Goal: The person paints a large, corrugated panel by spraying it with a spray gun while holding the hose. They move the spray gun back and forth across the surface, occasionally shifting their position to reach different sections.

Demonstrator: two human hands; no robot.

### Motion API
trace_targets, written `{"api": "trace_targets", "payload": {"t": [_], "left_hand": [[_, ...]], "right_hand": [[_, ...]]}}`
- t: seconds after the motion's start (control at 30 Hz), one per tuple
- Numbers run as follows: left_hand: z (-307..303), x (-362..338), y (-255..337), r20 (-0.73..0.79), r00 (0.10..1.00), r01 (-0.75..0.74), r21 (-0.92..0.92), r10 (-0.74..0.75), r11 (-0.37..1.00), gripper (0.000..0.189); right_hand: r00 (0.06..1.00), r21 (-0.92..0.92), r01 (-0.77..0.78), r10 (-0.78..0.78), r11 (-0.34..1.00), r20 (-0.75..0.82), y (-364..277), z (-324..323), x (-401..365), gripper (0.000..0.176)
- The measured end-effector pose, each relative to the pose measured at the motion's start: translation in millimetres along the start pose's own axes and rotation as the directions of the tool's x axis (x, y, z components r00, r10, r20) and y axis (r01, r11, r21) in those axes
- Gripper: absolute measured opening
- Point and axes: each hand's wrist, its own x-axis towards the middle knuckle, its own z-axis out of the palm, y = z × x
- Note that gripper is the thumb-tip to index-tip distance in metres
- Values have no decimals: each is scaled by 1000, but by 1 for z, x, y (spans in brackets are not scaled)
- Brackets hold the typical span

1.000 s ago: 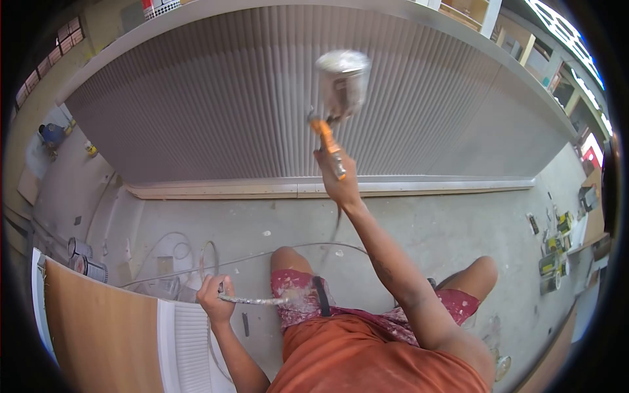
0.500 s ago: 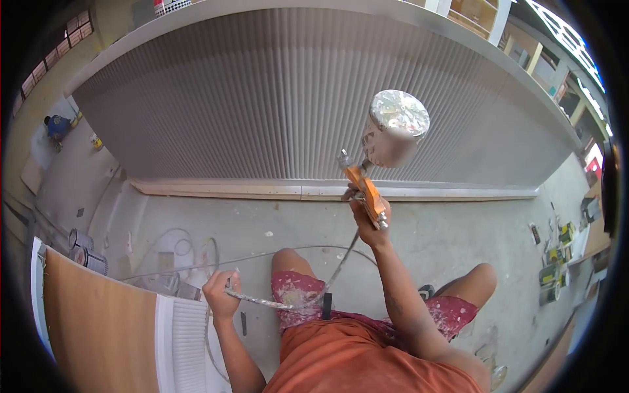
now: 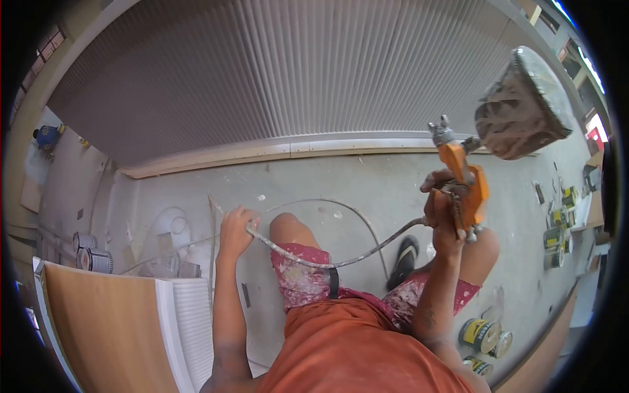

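Note:
An orange spray gun (image 3: 477, 190) is gripped in my right hand (image 3: 449, 206), at the right. A paint-smeared cup (image 3: 521, 111) is joined to the gun and leans to the right. My left hand (image 3: 237, 229) is closed around the grey hose (image 3: 314, 263), which sags in front of my legs and runs up to the gun's handle. Beyond both hands stands a long grey ribbed panel (image 3: 295, 78) with a pale strip along its lower edge.
A wooden panel (image 3: 101, 314) with a white ribbed side is at the lower left, near two paint cans (image 3: 95, 260). More cans (image 3: 481, 335) stand at the lower right. Hose loops lie on the floor. A person (image 3: 47, 135) crouches far left.
My right hand has moved right with the spray gun, and the cup has tilted. My left hand has risen and shifted slightly right with the hose. The view has tipped further down.

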Motion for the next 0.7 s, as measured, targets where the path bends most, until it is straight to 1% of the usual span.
{"api": "trace_targets", "payload": {"t": [0.03,0.07,0.1,0.13,0.17,0.2,0.23,0.3,0.33,0.37,0.4,0.43,0.5,0.57,0.6,0.63,0.7], "left_hand": [[5,9,2,12,1000,7,-7,-6,1000,17],[10,18,4,51,998,49,-50,-46,998,18],[17,28,6,85,992,96,-93,-88,991,20],[25,38,5,85,991,113,-99,-105,989,20],[32,49,5,106,988,120,-69,-112,990,20],[39,58,3,133,984,124,-35,-119,992,19],[49,66,0,142,981,136,-30,-131,990,19],[68,90,-4,257,963,52,105,-77,993,21],[79,99,-6,265,960,56,112,-84,992,21],[89,108,-7,300,943,91,174,-140,981,22],[100,118,-10,335,921,124,234,-200,964,23],[106,128,-17,335,919,130,240,-207,962,23],[113,136,-28,374,875,156,385,-308,910,25],[99,147,-29,386,839,183,461,-382,868,27],[91,151,-36,363,830,218,487,-424,846,27],[82,157,-47,342,819,248,514,-461,821,27],[53,173,-52,336,792,224,616,-509,755,29]], "right_hand": [[995,12,-98,98,995,28,-10,-6,0,45],[979,21,-195,193,981,64,-11,-12,2,49],[976,15,-204,203,979,78,-4,-16,6,49],[979,-1,-182,181,983,99,5,-21,13,50],[980,-14,-159,160,987,119,16,-28,19,51],[977,-53,-138,145,989,155,32,-37,23,46],[974,-49,-152,158,987,161,48,-42,23,46],[961,-114,-233,247,966,128,84,-49,24,43],[964,-47,-252,255,967,79,103,-45,20,39],[958,4,-288,288,958,7,123,-39,14,34],[943,13,-333,333,943,-15,148,-36,6,31],[928,24,-369,370,929,-36,168,-35,-2,29],[903,86,-426,429,901,-25,195,-39,-15,25],[871,158,-487,490,859,20,218,-43,-7,25],[856,112,-517,515,849,51,235,-48,0,23],[854,128,-519,517,845,53,256,-47,4,23],[930,11,-364,363,931,55,291,-36,15,20]]}}
